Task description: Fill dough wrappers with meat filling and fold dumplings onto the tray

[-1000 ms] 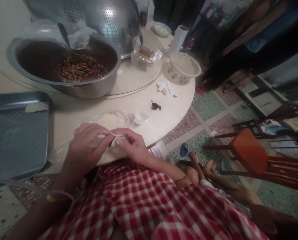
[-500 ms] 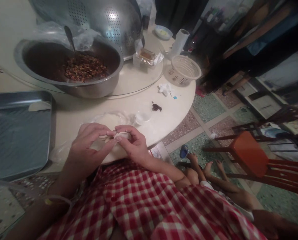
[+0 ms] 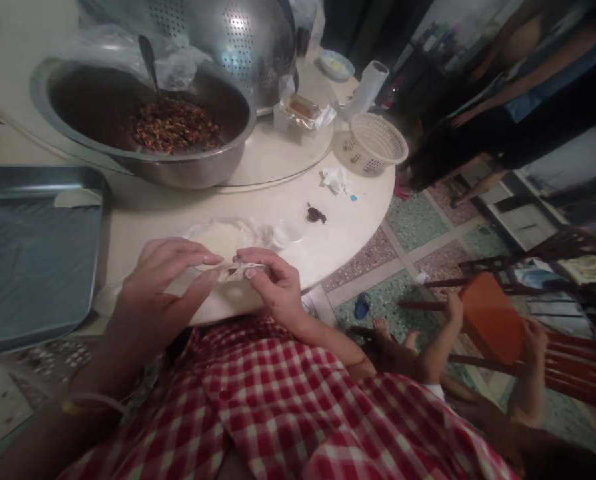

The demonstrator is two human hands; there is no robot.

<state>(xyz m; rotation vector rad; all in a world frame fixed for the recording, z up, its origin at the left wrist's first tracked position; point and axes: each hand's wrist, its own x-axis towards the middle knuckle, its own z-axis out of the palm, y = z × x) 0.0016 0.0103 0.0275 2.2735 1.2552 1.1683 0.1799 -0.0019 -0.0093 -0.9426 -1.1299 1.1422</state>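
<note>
Just above the table's front edge, a pale, partly folded dumpling (image 3: 233, 270) is between my two hands, with a little dark filling showing at its opening. My right hand (image 3: 275, 283) pinches its right end between thumb and fingers. At the left end, my left hand (image 3: 171, 283) has thumb and fingertips around the wrapper's edge. Behind the hands lies a stack of round dumpling wrappers (image 3: 218, 235) in a clear plastic bag, beside a small white dish (image 3: 288, 233). A big steel bowl (image 3: 188, 170) holds chopped brown filling (image 3: 175, 125) with a spoon (image 3: 149, 63) standing in it.
On the left is a dark metal tray (image 3: 28, 267) with one pale folded dumpling (image 3: 78, 198). A perforated steel colander (image 3: 258, 47), a plastic basket (image 3: 378, 140) and crumpled tissue (image 3: 334, 180) are farther back. To the right, a child's arms reach an orange chair (image 3: 493, 320); another person stands behind.
My left fingers and thumb have spread slightly, and the dumpling's opening now faces me with filling visible. The child's hands have moved up onto the orange chair. The view has shifted slightly.
</note>
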